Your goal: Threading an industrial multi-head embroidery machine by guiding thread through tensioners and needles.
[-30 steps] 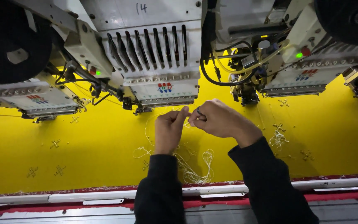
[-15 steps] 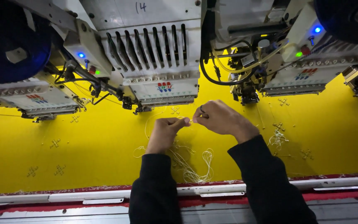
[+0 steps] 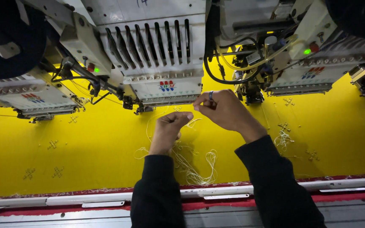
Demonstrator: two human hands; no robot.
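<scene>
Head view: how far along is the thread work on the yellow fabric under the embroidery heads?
Done: small stitched motifs already dot the stretched yellow fabric. In hand: the left hand and right hand pinch a thin white thread between their fingertips, below the white multi-needle embroidery head. Left: a loose tangle of white thread lies on the fabric near the red frame edge.

I am looking steeply down from my one head camera, sitting close above the yellow fabric [image 3: 106, 160], facing the embroidery heads [image 3: 157, 55] rising at its far edge.
</scene>
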